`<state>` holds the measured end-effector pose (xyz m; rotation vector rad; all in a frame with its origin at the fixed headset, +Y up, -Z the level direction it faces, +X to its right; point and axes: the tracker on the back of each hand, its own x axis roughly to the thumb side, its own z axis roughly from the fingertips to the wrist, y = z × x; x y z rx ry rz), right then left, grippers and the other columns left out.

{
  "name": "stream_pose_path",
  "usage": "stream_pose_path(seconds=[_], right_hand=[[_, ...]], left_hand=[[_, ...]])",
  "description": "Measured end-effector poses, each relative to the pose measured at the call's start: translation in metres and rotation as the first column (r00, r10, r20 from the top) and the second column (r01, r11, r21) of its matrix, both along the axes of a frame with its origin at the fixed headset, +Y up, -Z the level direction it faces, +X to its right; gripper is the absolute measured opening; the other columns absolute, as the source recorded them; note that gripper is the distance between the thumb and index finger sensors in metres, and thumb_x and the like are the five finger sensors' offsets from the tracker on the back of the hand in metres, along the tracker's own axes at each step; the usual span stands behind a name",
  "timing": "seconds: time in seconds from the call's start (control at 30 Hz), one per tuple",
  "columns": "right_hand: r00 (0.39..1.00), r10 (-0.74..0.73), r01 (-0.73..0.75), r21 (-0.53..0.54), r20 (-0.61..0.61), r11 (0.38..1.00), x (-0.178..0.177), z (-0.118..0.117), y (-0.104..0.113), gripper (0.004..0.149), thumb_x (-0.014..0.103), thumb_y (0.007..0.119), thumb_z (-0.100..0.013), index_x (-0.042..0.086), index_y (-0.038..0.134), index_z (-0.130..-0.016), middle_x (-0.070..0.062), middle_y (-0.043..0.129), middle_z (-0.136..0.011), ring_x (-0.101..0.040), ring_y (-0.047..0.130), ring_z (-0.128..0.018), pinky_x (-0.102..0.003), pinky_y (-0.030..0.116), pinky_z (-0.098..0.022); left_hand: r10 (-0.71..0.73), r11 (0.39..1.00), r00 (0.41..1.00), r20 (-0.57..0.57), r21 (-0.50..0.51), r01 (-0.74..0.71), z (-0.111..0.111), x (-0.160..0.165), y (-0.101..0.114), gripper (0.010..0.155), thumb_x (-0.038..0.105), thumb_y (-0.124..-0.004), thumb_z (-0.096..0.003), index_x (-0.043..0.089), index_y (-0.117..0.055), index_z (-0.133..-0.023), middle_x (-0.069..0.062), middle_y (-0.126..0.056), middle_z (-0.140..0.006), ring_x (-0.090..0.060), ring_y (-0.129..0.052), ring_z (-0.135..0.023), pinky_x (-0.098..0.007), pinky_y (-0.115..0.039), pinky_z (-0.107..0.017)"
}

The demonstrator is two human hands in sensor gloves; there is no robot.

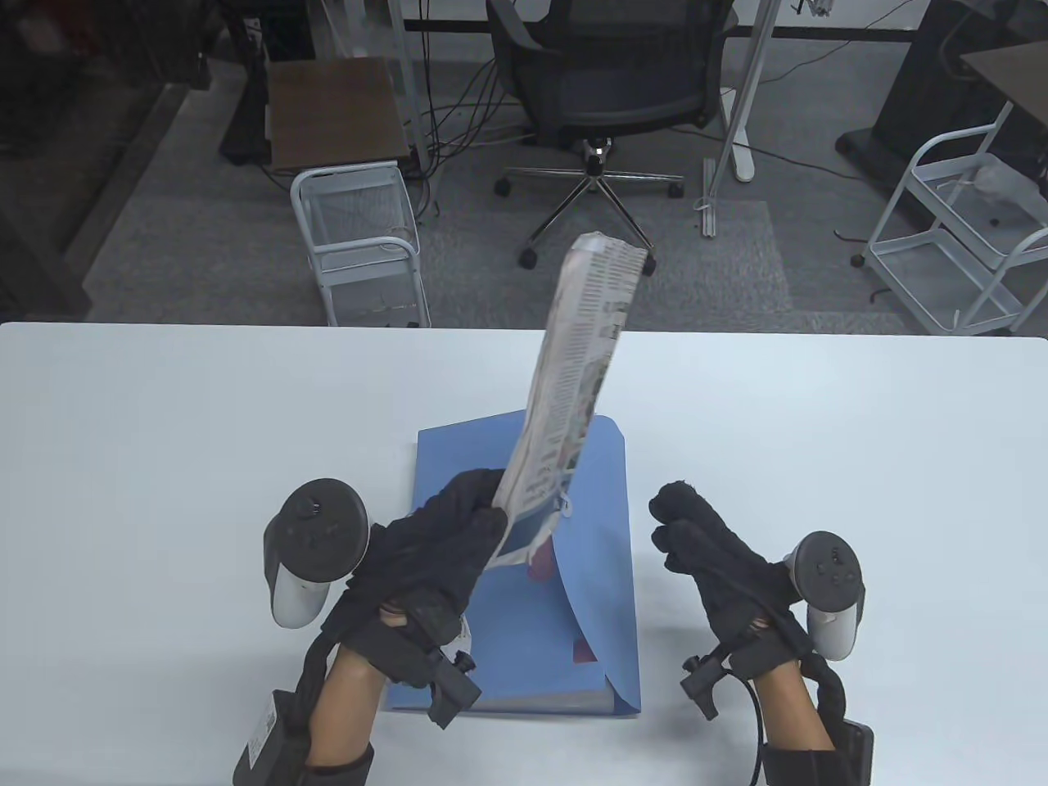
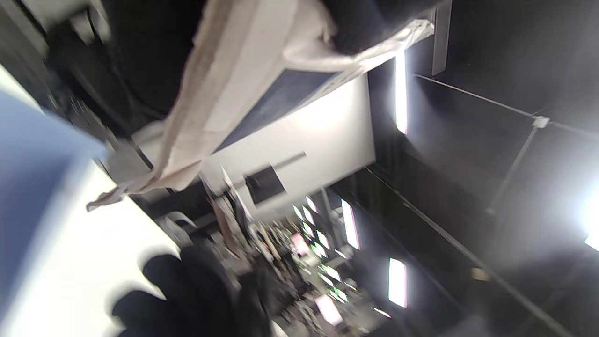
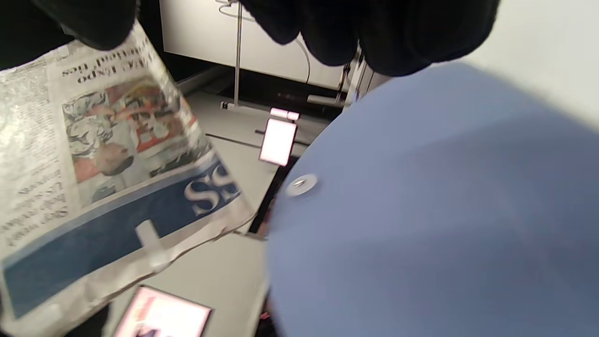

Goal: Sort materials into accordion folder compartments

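Observation:
A blue accordion folder lies flat on the white table, its flap over the front. My left hand grips the lower end of a folded newspaper and holds it upright, tilted away, above the folder. The newspaper also shows in the left wrist view and the right wrist view. My right hand hovers just right of the folder, fingers curled, holding nothing. The folder's compartments are hidden under the flap.
Beyond the table's far edge stand an office chair, a white wire cart at left and another cart at right. A small brown table sits behind the left cart.

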<state>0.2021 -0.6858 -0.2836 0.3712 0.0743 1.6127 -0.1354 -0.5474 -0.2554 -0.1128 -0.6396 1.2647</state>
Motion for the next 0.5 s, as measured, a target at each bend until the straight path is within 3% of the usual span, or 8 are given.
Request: stream_pose_path(seconds=[0.07, 0.13, 0.17, 0.2, 0.23, 0.3, 0.43, 0.5], right_hand=[[0.986, -0.155, 0.155, -0.001, -0.058, 0.988, -0.003, -0.002, -0.001, 0.095, 0.074, 0.059, -0.056, 0.003, 0.039, -0.116, -0.03, 0.056, -0.115, -0.059, 0.069, -0.088, -0.065, 0.068, -0.062], [0.956, -0.274, 0.272, -0.031, -0.103, 0.962, -0.005, -0.003, -0.003, 0.094, 0.074, 0.06, -0.056, 0.006, 0.037, -0.117, -0.028, 0.062, -0.112, -0.057, 0.076, -0.082, -0.062, 0.073, -0.058], [0.943, -0.317, 0.313, -0.057, -0.102, 0.948, -0.005, -0.004, -0.004, 0.091, 0.072, 0.064, -0.057, 0.007, 0.039, -0.116, -0.026, 0.068, -0.108, -0.054, 0.081, -0.078, -0.059, 0.076, -0.055], [0.936, -0.343, 0.34, -0.057, -0.082, 0.939, -0.004, -0.005, -0.003, 0.076, 0.063, 0.07, -0.059, 0.011, 0.052, -0.111, -0.018, 0.082, -0.095, -0.049, 0.089, -0.069, -0.055, 0.081, -0.048], [0.936, -0.35, 0.349, -0.029, -0.029, 0.937, -0.001, -0.005, -0.002, 0.058, 0.054, 0.073, -0.061, 0.016, 0.065, -0.104, -0.008, 0.094, -0.079, -0.042, 0.098, -0.055, -0.047, 0.087, -0.037], [0.944, -0.317, 0.317, 0.01, 0.093, 0.948, 0.006, -0.002, 0.002, 0.046, 0.044, 0.077, -0.061, 0.021, 0.07, -0.099, -0.002, 0.098, -0.07, -0.037, 0.102, -0.045, -0.042, 0.089, -0.028], [0.967, -0.164, 0.15, 0.083, 0.196, 0.985, 0.017, 0.002, 0.011, 0.043, 0.039, 0.08, -0.06, 0.022, 0.072, -0.099, 0.003, 0.101, -0.064, -0.031, 0.104, -0.036, -0.032, 0.09, -0.019], [0.958, -0.198, 0.185, 0.081, 0.208, 0.979, 0.021, 0.002, 0.013, 0.044, 0.036, 0.081, -0.059, 0.022, 0.071, -0.1, 0.001, 0.102, -0.061, -0.031, 0.104, -0.034, -0.032, 0.089, -0.017]], left_hand=[[0.047, 0.998, 0.991, 0.126, -0.059, -0.04, 0.0, 0.009, -0.005, 0.045, 0.027, -0.057, -0.063, 0.008, -0.061, -0.104, -0.027, -0.059, -0.114, -0.045, -0.084, -0.092, -0.051, -0.08, -0.061], [0.067, 0.992, 0.981, 0.183, -0.114, -0.047, -0.004, 0.014, -0.014, 0.045, 0.027, -0.057, -0.0635, 0.008, -0.06, -0.104, -0.027, -0.059, -0.114, -0.045, -0.084, -0.092, -0.05, -0.08, -0.061], [0.072, 0.989, 0.98, 0.186, -0.143, -0.046, -0.008, 0.017, -0.021, 0.045, 0.026, -0.058, -0.0635, 0.007, -0.06, -0.104, -0.027, -0.059, -0.114, -0.046, -0.084, -0.091, -0.05, -0.08, -0.061], [0.067, 0.987, 0.981, 0.182, -0.157, -0.038, -0.011, 0.018, -0.025, 0.045, 0.027, -0.058, -0.0635, 0.007, -0.06, -0.104, -0.028, -0.059, -0.114, -0.046, -0.084, -0.091, -0.05, -0.08, -0.06], [0.05, 0.984, 0.984, 0.171, -0.179, -0.018, -0.015, 0.017, -0.031, 0.045, 0.027, -0.057, -0.0637, 0.008, -0.06, -0.104, -0.027, -0.058, -0.114, -0.046, -0.084, -0.091, -0.05, -0.08, -0.061], [0.026, 0.981, 0.993, 0.117, -0.196, -0.002, -0.023, 0.013, -0.04, 0.045, 0.027, -0.058, -0.0635, 0.007, -0.06, -0.104, -0.027, -0.058, -0.114, -0.046, -0.083, -0.091, -0.05, -0.079, -0.06], [-0.035, 0.968, 0.996, 0.078, -0.244, 0.053, -0.034, 0.01, -0.059, 0.045, 0.028, -0.059, -0.064, 0.007, -0.062, -0.104, -0.028, -0.059, -0.114, -0.048, -0.082, -0.091, -0.052, -0.078, -0.06], [-0.099, 0.966, 0.993, 0.058, -0.234, 0.11, -0.037, 0.01, -0.065, 0.045, 0.03, -0.06, -0.0646, 0.007, -0.063, -0.104, -0.028, -0.059, -0.114, -0.049, -0.08, -0.092, -0.054, -0.076, -0.061]])
